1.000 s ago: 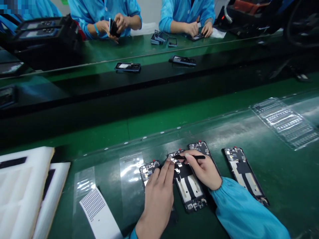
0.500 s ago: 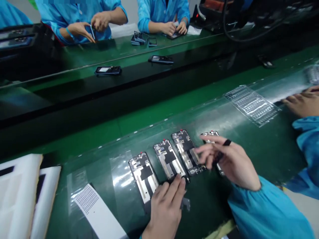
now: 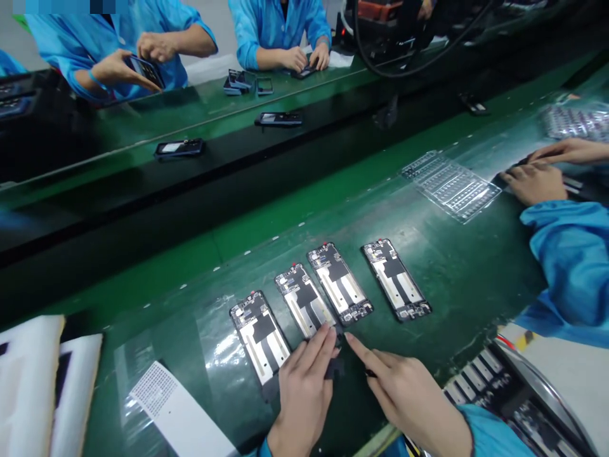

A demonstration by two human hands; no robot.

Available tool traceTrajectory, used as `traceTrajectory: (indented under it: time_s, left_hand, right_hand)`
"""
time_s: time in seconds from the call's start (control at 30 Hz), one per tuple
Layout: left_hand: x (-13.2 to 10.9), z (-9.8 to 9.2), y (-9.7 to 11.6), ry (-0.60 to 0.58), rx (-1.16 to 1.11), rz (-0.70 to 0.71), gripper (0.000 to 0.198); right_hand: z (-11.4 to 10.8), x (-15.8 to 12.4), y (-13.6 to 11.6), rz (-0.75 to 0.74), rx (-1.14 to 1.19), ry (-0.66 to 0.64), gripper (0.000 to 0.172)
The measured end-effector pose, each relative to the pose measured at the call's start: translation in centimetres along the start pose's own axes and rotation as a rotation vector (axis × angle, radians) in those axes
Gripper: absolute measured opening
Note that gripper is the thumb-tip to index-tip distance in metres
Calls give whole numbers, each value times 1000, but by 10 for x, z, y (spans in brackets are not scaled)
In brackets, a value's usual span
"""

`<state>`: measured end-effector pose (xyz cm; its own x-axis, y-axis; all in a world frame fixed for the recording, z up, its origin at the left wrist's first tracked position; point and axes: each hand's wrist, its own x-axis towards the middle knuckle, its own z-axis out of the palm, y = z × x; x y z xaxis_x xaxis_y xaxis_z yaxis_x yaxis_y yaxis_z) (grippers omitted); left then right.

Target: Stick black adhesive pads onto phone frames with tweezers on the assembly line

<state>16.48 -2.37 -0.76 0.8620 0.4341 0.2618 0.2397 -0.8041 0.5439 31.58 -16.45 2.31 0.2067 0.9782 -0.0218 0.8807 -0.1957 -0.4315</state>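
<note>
Green tabletop [image 3: 457, 266] bears the second opened phone [image 3: 304, 295] from left, seemingly being pressed: left hand [image 3: 305, 384] straight-fingered over its lower end, right hand [image 3: 404, 384] pointing just beside, both grips unclear, next probably needing steady fingertips.

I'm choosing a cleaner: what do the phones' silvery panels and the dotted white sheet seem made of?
Silvery panels: probably satin metal, judging by their pale sheen; coated plastic is possible.
Dotted white sheet: matte paper or plastic, with little glare; I can't tell which.
</note>
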Motion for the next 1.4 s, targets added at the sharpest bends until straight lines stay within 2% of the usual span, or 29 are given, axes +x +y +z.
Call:
traceTrajectory:
  time_s: [0.2, 0.33, 0.4, 0.5, 0.6, 0.7, 0.8, 0.9, 1.1, 1.2, 1.3, 1.4]
  left_hand:
    - [-3, 7, -2, 8, 9, -11, 70]
    - [0, 3, 0, -32, -11, -39, 66]
    - [5, -3, 0, -83, -35, -89, 69]
    - [15, -14, -1, -233, 28, -195, 83]
    - [20, -20, 1, -325, 199, -243, 75]
    - [16, -21, 5, -326, 338, -186, 65]
    - [9, -18, 6, -321, 339, -117, 61]
    - [6, -14, 4, -294, 266, -117, 57]
    - [9, -11, 1, -169, 167, -144, 47]
    - [6, -10, -1, -163, 141, -149, 44]
    - [5, -12, -2, -180, 94, -177, 45]
    - [17, -16, -1, -294, 184, -261, 66]
  right_hand:
    - [17, 9, -3, 2, -202, 8, 91]
    - [25, 9, -7, 59, -411, -41, 84]
    - [27, 10, -11, 87, -497, -89, 79]
    - [29, 13, -16, 93, -542, -151, 79]
    - [30, 14, -17, 105, -511, -154, 76]
    - [32, 11, -13, 105, -427, -87, 75]
    - [35, 7, -11, 97, -360, -6, 90]
    - [35, 6, -13, 121, -343, 22, 103]
    - [34, 7, -17, 142, -347, 15, 99]
    - [32, 7, -18, 150, -383, -46, 85]
    - [27, 12, -20, 191, -430, -178, 78]
    - [14, 23, -25, 245, -459, -340, 80]
